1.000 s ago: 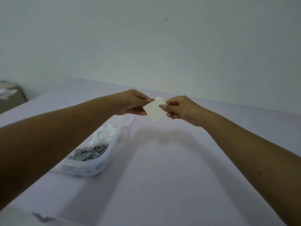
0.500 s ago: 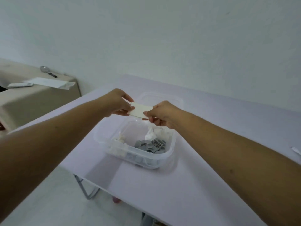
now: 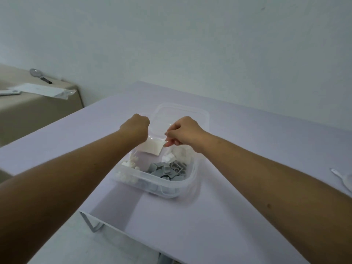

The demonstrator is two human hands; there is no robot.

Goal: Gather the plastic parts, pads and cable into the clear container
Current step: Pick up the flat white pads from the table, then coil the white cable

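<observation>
A clear container (image 3: pixel 187 184) stands on the pale lilac table (image 3: pixel 219 221), holding several grey plastic parts (image 3: pixel 167 169) and white parts (image 3: pixel 131 164). Both hands are over its far half. A flat white pad (image 3: pixel 152 147) hangs between them, tilted down into the container. My right hand (image 3: pixel 182 133) pinches the pad's right corner with thumb and fingertips. My left hand (image 3: pixel 136 127) is curled at the pad's left edge; its fingers are hidden behind the back of the hand.
The container's clear lid (image 3: pixel 182 116) lies just behind it. A white cable or strip (image 3: pixel 342 179) lies at the table's right edge. A beige surface (image 3: pixel 28 109) at the left carries papers and a magnifier (image 3: pixel 39 75). The table's near left corner shows a metal leg (image 3: pixel 91 223).
The view swung down and left, bringing the container under my hands. Both hands lowered the white pad from mid-air toward the inside of the container.
</observation>
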